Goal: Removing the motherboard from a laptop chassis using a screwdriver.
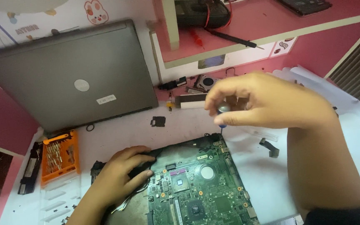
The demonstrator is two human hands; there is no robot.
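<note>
A green laptop motherboard (201, 187) lies on the white work surface in front of me. My right hand (267, 102) is above its far edge, fingers closed around the top of a small screwdriver (222, 114) that stands upright with its tip at the board's upper corner. My left hand (123, 177) rests flat on the board's left edge, fingers pressing on a black part with loose wires beside it.
A closed grey laptop (71, 77) leans at the back left. An orange screwdriver bit case (59, 156) and a black module (30, 168) lie at left. A small fan (207, 82), black scraps (158, 121) and a pink shelf (271, 21) sit behind.
</note>
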